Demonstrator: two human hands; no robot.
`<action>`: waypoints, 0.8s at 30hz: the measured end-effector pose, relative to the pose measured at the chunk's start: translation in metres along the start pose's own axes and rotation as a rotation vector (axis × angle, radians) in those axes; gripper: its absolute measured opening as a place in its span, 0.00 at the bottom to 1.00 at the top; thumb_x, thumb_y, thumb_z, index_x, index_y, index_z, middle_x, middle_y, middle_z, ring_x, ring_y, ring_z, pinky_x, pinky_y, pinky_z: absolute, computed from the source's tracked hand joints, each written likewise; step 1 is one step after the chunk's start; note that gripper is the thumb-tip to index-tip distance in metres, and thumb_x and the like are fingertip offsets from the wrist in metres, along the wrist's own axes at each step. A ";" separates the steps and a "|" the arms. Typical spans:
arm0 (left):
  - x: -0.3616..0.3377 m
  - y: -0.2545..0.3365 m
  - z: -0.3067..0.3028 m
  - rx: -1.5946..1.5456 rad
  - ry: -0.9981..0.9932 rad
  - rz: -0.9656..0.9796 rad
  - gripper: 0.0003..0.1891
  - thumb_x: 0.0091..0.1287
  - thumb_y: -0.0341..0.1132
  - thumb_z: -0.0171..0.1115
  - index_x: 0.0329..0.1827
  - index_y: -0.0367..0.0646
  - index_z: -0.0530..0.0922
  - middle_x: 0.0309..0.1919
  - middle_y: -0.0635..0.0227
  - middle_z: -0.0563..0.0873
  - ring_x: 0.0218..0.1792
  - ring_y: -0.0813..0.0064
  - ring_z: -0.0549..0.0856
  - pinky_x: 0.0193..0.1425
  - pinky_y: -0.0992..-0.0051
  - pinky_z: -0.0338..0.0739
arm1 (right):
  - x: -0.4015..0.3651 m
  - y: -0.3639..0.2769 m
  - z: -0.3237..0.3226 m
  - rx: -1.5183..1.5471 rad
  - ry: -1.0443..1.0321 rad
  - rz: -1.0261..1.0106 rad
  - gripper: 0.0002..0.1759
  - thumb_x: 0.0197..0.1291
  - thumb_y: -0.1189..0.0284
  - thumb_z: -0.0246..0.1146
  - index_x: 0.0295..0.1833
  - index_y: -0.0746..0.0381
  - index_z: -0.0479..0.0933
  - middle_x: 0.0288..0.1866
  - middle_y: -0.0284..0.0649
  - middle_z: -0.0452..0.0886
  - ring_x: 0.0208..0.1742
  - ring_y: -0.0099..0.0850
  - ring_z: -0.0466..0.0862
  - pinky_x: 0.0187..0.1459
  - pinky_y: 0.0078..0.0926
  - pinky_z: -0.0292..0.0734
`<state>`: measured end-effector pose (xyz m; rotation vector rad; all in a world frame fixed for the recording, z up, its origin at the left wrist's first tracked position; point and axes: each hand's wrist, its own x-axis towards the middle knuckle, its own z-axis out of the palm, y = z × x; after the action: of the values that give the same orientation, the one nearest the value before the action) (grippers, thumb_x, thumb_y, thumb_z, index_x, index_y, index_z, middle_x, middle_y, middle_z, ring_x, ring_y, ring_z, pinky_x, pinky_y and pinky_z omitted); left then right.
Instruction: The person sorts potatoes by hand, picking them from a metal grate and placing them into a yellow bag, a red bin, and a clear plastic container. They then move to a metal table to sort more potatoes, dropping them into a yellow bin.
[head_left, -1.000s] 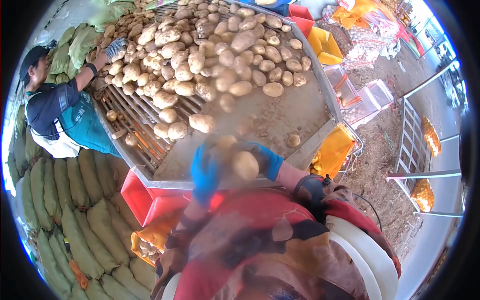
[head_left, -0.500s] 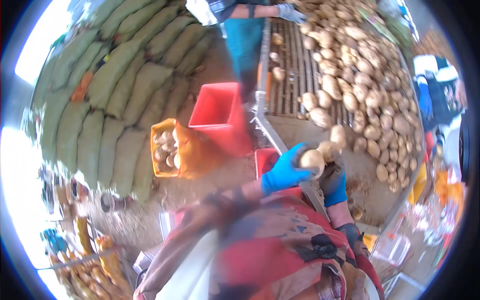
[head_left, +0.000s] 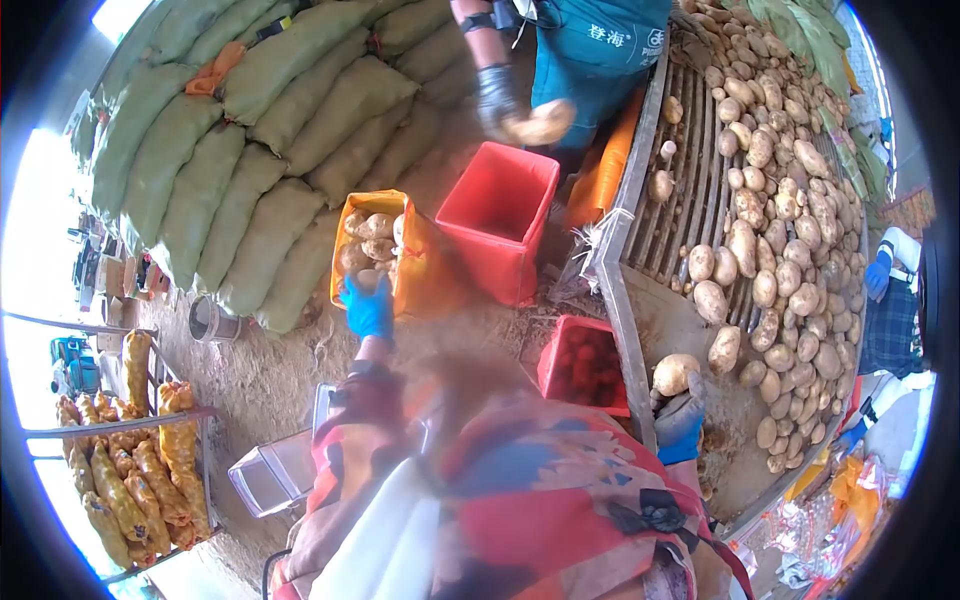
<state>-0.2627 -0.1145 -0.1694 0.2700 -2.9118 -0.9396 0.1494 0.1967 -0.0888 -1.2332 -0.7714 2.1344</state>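
My left hand (head_left: 369,312), in a blue glove, reaches to the near edge of a yellow-orange bag (head_left: 407,262) that stands open with several potatoes (head_left: 377,249) inside. Its fingers curl about a potato (head_left: 369,280) at the bag's mouth. On the right, my right hand (head_left: 683,418), whose glove is blue with a dirty grey palm, grips a large pale potato (head_left: 675,374) just above the metal edge of the sorting table (head_left: 640,300).
Many potatoes (head_left: 790,260) lie on the slatted table. A red bin (head_left: 492,215) stands beside the bag, and a second red crate (head_left: 582,365) sits below the table edge. Across from me, a co-worker's gloved hand (head_left: 497,103) carries a potato. Filled green sacks (head_left: 335,120) are stacked at left.
My left hand has moved left from the table edge to the bag with a potato. My right hand stays by the table with a potato. The co-worker's hand has swung over the red bin.
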 end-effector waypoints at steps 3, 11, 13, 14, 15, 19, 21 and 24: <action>0.024 -0.034 0.020 0.258 -0.184 -0.001 0.41 0.59 0.54 0.63 0.73 0.47 0.61 0.64 0.41 0.69 0.61 0.44 0.75 0.60 0.52 0.74 | 0.006 0.005 -0.011 0.027 -0.003 0.034 0.24 0.63 0.49 0.56 0.52 0.58 0.76 0.37 0.36 0.82 0.29 0.29 0.80 0.27 0.26 0.75; 0.058 -0.068 0.031 0.328 -0.396 -0.026 0.45 0.58 0.51 0.62 0.75 0.37 0.55 0.64 0.36 0.70 0.65 0.40 0.73 0.66 0.55 0.72 | -0.003 0.005 0.006 0.103 0.038 0.016 0.22 0.63 0.50 0.58 0.52 0.55 0.75 0.38 0.35 0.81 0.31 0.28 0.80 0.29 0.25 0.76; 0.065 -0.076 0.034 0.085 -0.424 -0.123 0.44 0.57 0.49 0.62 0.73 0.34 0.57 0.58 0.39 0.78 0.61 0.44 0.77 0.63 0.59 0.74 | -0.002 0.006 0.000 0.107 0.035 0.023 0.21 0.63 0.51 0.58 0.53 0.54 0.74 0.39 0.34 0.81 0.31 0.29 0.80 0.29 0.25 0.76; 0.062 -0.081 0.035 -0.023 -0.423 -0.122 0.45 0.57 0.49 0.62 0.73 0.33 0.57 0.57 0.39 0.79 0.61 0.45 0.78 0.62 0.59 0.74 | -0.002 0.005 -0.002 0.091 0.031 0.007 0.21 0.63 0.50 0.58 0.53 0.54 0.74 0.39 0.34 0.81 0.31 0.28 0.79 0.29 0.24 0.76; 0.060 -0.088 0.037 -0.132 -0.419 -0.123 0.45 0.56 0.49 0.62 0.73 0.33 0.58 0.57 0.39 0.79 0.61 0.46 0.78 0.62 0.60 0.74 | -0.003 0.004 -0.003 0.074 0.025 -0.008 0.22 0.63 0.50 0.58 0.52 0.54 0.74 0.39 0.34 0.81 0.31 0.28 0.79 0.29 0.24 0.76; 0.043 -0.075 0.033 0.091 -0.307 -0.100 0.49 0.53 0.50 0.65 0.75 0.32 0.54 0.57 0.38 0.78 0.60 0.45 0.79 0.62 0.60 0.74 | -0.010 0.002 0.001 0.081 0.025 0.023 0.23 0.63 0.49 0.58 0.52 0.54 0.74 0.36 0.34 0.80 0.29 0.27 0.77 0.28 0.23 0.75; 0.045 -0.083 0.036 0.047 -0.281 -0.079 0.50 0.52 0.50 0.65 0.75 0.32 0.54 0.57 0.37 0.78 0.59 0.44 0.79 0.61 0.59 0.75 | -0.019 -0.001 0.018 0.056 0.083 -0.005 0.23 0.63 0.48 0.57 0.50 0.55 0.74 0.34 0.34 0.78 0.27 0.26 0.76 0.27 0.23 0.73; 0.042 -0.084 0.035 0.043 -0.262 -0.057 0.49 0.51 0.50 0.66 0.74 0.33 0.57 0.56 0.37 0.78 0.59 0.43 0.79 0.61 0.58 0.75 | -0.023 0.000 0.019 0.031 0.066 -0.007 0.23 0.63 0.48 0.57 0.48 0.57 0.74 0.31 0.34 0.78 0.25 0.25 0.74 0.26 0.22 0.70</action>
<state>-0.2957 -0.1694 -0.2461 0.2518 -3.1809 -0.9912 0.1425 0.1769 -0.0675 -1.2767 -0.7112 2.0814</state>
